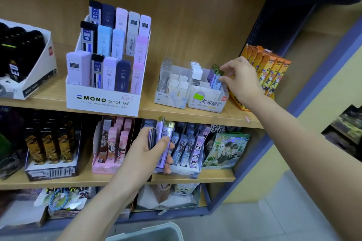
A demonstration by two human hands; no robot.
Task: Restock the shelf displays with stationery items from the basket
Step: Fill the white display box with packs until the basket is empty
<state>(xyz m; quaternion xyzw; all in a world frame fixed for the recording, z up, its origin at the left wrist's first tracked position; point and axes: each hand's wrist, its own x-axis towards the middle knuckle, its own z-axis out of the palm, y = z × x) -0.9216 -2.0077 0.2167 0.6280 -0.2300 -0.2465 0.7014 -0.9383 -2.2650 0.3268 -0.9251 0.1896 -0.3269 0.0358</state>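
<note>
- Your right hand [242, 80] pinches a green-topped lead case [217, 69] standing in the right compartment of the white display box [206, 102] on the upper shelf [195, 116], behind blue cases [216, 82].
- Your left hand [147, 148] grips a stack of purple lead cases [163, 130] before the lower shelf [215, 177].
- The basket [154, 232] rim shows below, between your arms.

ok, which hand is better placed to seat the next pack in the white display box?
Right. The right hand pinches a pack in that display box; the left hand, lower, grips the spare packs.
</note>
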